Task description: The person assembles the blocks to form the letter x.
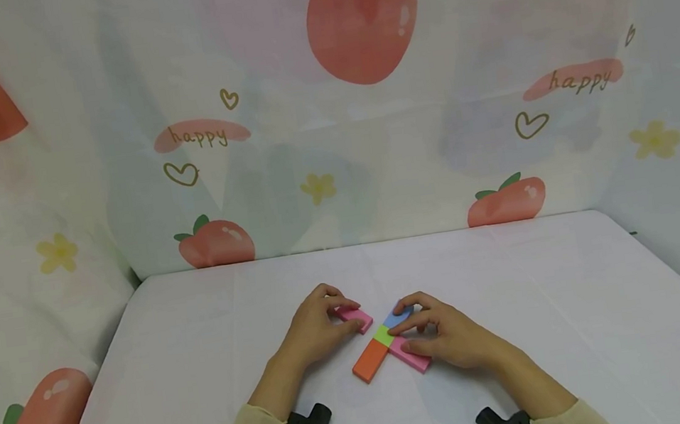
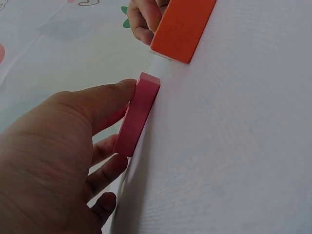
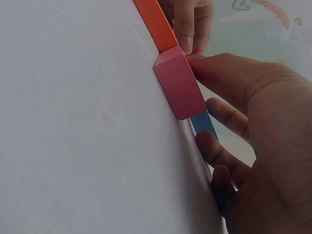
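Observation:
A pink block [image 1: 357, 317] is pinched between the thumb and fingers of my left hand [image 1: 319, 326]. In the left wrist view this pink block [image 2: 139, 114] is held on its edge side, close to the white surface. To its right, an orange block [image 1: 370, 361], a small green block [image 1: 383, 336], a blue block [image 1: 399, 316] and a second pink block [image 1: 412, 356] lie touching one another. My right hand [image 1: 453, 337] rests spread over them, its thumb at the second pink block, one fingertip by the green and another on the blue. Fingers partly cover the blue block.
The blocks lie on a white-covered table [image 1: 206, 373]. A patterned cloth backdrop [image 1: 369, 136] with fruit and lettering rises behind the table's far edge and at both sides. Black wrist devices, such as the one on the left wrist [image 1: 311, 422], sit at both sleeves.

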Action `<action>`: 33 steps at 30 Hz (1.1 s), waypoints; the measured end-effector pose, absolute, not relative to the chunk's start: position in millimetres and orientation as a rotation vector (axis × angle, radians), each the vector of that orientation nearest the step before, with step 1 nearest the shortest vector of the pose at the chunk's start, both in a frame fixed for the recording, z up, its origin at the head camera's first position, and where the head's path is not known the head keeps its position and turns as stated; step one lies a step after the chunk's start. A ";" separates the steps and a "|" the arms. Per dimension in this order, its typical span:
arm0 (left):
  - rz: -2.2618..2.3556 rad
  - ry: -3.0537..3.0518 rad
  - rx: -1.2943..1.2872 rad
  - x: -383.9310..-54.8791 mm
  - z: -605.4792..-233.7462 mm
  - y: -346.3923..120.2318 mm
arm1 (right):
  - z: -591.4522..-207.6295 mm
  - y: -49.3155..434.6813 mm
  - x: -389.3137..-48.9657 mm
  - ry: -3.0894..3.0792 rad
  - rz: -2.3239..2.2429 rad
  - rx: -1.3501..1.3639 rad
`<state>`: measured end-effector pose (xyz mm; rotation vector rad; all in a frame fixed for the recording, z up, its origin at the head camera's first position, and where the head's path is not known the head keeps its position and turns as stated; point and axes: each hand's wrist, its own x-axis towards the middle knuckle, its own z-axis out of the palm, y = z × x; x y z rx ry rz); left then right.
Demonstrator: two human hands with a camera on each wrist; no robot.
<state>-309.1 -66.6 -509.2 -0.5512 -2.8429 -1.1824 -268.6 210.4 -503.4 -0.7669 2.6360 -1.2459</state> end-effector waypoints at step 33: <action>-1.146 -2.858 -0.651 -306.7 -504.9 -61.3 | -502.3 210.6 -268.6 2.624 -1.259 -0.774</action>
